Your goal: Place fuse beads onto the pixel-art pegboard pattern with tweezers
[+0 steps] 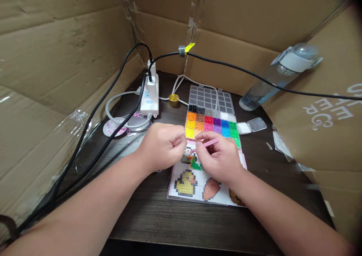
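My right hand (219, 156) holds pink tweezers (211, 142) between thumb and fingers. Their tips point left and down, over a small green bead piece (196, 163) on a patterned sheet (200, 177). My left hand (165, 146) is curled into a fist at the sheet's upper left; whatever its fingers may grip is hidden. A yellow duck picture (186, 183) and an orange carrot picture (211, 188) show below the hands. Just beyond them lies a divided box (186, 120) of coloured beads, its clear lid (209, 97) folded back.
A white power strip (149, 107) with black cables (226, 63) stands back left; one cable arches across the view. There are a gold cup (173, 100), a white disc (113, 128) with pink bits, a small white box (243, 128) and a bottle (273, 80). Cardboard walls (232, 11) surround the table.
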The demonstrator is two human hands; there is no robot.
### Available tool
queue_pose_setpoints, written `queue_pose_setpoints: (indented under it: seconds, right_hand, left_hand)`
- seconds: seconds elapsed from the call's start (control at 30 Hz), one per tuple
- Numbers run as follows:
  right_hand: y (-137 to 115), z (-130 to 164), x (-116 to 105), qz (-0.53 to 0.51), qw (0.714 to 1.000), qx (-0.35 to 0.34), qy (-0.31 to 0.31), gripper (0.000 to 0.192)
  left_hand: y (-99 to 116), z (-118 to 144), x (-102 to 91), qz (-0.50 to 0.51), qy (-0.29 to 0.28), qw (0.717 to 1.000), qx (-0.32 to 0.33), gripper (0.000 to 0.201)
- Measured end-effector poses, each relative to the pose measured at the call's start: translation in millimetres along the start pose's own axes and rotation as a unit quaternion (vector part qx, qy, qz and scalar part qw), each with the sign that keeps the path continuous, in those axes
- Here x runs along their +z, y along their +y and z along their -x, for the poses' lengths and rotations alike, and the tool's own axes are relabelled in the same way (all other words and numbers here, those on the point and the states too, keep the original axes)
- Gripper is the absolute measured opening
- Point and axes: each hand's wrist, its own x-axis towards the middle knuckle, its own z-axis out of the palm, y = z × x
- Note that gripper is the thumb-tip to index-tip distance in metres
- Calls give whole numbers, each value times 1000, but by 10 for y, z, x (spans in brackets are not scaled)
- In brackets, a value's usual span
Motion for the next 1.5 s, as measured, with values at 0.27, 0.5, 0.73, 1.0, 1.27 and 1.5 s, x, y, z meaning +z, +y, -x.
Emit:
queue_pose_setpoints:
  seconds: [0.27, 0.5, 0.73, 1.0, 1.27, 1.5]
  right_hand:
    - [12, 2, 21, 5, 1000, 6, -2, 10]
    - [31, -3, 39, -1, 1000, 13, -12, 10]
    - [33, 0, 35, -1, 1000, 9, -13, 10]
    - [17, 4, 40, 4, 1000, 10, -24, 10]
    - [13, 15, 45, 10, 1000, 8, -26, 11]
    - [7, 11, 36, 7, 1000, -16, -17, 12]
  left_hand:
    - [6, -5, 13, 2, 4, 1000, 6, 37]
    - [4, -3, 3, 1, 3, 1000, 5, 36]
    - [6, -3, 8, 2, 1, 1000, 0, 36]
    - [1, 2, 4, -1, 2, 1000, 2, 36]
    - [8, 4, -1, 2, 1, 1000, -1, 36]
    - [-2, 6, 3, 7, 4, 1000, 1, 37]
